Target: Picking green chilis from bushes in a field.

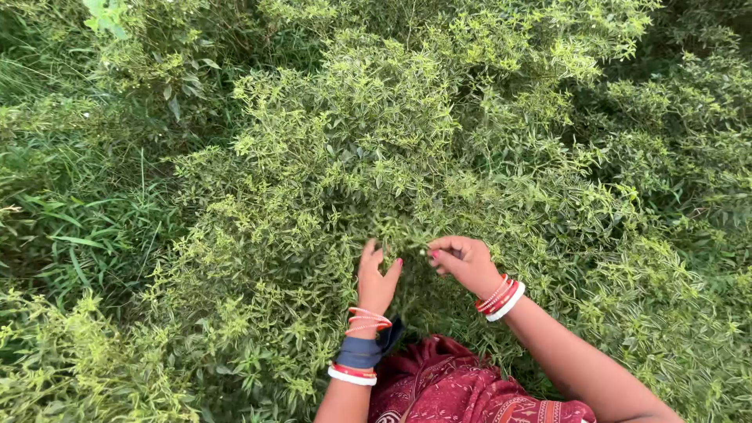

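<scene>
Two hands work in a dense green bush [407, 149] that fills most of the view. The left hand [376, 278], at 6 o'clock, is spread open, fingers up among the leaves, holding nothing. Just beside it at 3 o'clock, the right hand [464, 262] is curled, thumb and forefinger pinched on a small green pod [423, 252] at the foliage's edge. Red and white bangles [500, 298] ring the right wrist. Long grass [86, 227] stands at 9 o'clock; red cloth [462, 388] lies below.
</scene>
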